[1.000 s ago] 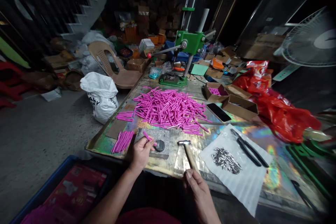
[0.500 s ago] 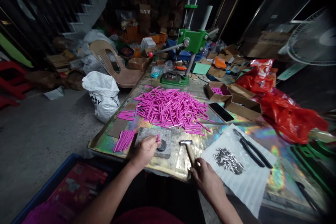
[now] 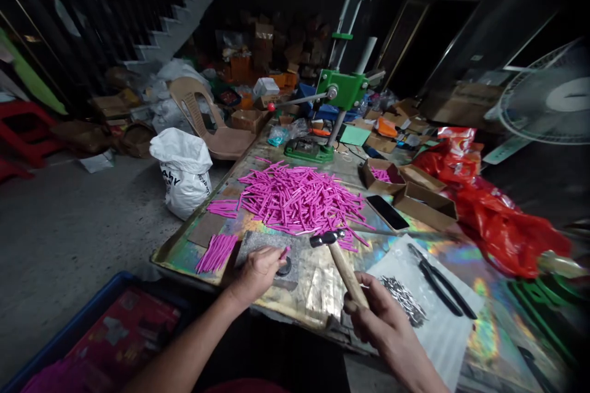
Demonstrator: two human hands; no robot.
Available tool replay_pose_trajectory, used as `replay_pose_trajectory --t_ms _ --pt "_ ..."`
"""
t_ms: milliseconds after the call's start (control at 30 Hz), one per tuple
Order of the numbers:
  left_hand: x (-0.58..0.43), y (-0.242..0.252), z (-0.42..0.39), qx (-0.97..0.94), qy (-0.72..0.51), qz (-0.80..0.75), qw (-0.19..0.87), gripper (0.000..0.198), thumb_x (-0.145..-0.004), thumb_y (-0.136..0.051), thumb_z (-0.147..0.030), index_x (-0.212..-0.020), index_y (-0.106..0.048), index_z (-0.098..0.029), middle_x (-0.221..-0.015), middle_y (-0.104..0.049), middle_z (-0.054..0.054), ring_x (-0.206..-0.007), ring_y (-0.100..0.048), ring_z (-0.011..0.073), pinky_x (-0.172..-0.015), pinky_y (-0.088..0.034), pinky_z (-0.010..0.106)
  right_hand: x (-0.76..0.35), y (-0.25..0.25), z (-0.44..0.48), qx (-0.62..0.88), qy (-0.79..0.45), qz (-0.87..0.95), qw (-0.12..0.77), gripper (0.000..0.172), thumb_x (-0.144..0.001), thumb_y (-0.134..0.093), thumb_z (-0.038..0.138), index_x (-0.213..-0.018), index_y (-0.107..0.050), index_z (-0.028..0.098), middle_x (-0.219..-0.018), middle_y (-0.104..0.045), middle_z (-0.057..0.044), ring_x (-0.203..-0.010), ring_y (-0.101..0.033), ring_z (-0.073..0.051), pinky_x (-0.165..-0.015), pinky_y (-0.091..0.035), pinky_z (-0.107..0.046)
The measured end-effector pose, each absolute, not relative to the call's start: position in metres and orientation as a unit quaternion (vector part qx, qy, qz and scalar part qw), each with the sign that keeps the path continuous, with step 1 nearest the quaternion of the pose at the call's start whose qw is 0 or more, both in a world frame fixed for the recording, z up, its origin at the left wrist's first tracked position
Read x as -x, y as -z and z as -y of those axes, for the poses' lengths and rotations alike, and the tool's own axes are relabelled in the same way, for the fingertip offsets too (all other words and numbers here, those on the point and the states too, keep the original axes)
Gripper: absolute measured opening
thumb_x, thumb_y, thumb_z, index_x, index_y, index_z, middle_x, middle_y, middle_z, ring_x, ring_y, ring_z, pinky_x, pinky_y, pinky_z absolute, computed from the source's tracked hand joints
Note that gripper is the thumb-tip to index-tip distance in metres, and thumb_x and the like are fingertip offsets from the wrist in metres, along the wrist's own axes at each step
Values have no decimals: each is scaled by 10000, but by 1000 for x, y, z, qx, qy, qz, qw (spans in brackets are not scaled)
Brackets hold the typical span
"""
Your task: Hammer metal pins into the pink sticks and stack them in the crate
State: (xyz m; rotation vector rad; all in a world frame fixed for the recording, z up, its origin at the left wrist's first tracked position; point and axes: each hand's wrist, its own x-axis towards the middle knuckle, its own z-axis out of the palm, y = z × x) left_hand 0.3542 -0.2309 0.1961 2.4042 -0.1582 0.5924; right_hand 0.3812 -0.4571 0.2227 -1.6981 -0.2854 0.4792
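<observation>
— Sacks first, far left: what sits off the table?
— White sack [image 3: 183, 167] on the floor, beside a tan plastic chair [image 3: 207, 123]; nearer, a blue crate [image 3: 87, 325] at the bottom edge.

— And on the table's left end?
— Small neat bundle of pink sticks [image 3: 216, 252] by the near edge, just left of a grey stone block [image 3: 270, 249]. Left hand [image 3: 258, 270] rests on that block, fingers pinched narrow around one pink stick [image 3: 284, 253], held upright over a dark round die [image 3: 286, 267] on the block.

— Behind that?
— Big loose heap of pink sticks [image 3: 299, 196] mid-table, with a green hand press [image 3: 338, 95] farther back.

— The other hand?
— Right hand [image 3: 382, 319] has its fingers wrapped tight on the wooden handle of a hammer [image 3: 338, 255]. The steel head is lifted off the table, just right of the block and above the die's level.

— Further right?
— White sheet [image 3: 442, 331] carrying a pile of small metal pins [image 3: 403, 298] and black pliers [image 3: 440, 288]; a phone [image 3: 388, 212], open cardboard boxes [image 3: 415, 187], red plastic bags [image 3: 498, 215], and a fan [image 3: 553, 98] at the far edge.
</observation>
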Motion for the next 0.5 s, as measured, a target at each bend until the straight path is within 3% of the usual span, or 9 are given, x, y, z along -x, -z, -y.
replay_pose_trajectory --t_ms 100,233,400,500 --pt "-354 -195 231 -914 -232 57 329 230 -782 -420 -103 -576 -504 -163 -556 -524 -13 -552 -510 106 -529 -394 206 -383 -241 455 805 -117 245 527 399 -771 -501 319 -1151 -474 196 -738 -612 -11 -593 -578 -130 -527 -469 -210" --pt "-354 -193 232 -909 -239 57 337 213 -775 -428 -90 -597 -522 -159 -560 -528 -9 -543 -507 105 -517 -385 201 -386 -278 455 839 -20 395 374 400 -804 -466 251 -1202 -478 213 -991 -653 -61 -888 -611 -171 -717 -490 -219" --pt "-353 -191 231 -911 -237 60 332 217 -787 -422 -91 -613 -535 -156 -573 -539 -4 -558 -509 106 -534 -386 200 -382 -303 450 814 175 453 318 546 -807 -469 179 -1313 -289 277 -1146 -579 -52 -989 -570 -172 -785 -477 -236" --pt "-353 -190 232 -912 -240 66 326 222 -790 -411 -95 -616 -536 -151 -563 -539 -3 -555 -511 111 -532 -388 205 -387 -294 447 831 116 479 258 495 -819 -442 209 -1302 -331 219 -1023 -645 -81 -914 -610 -179 -738 -496 -227"
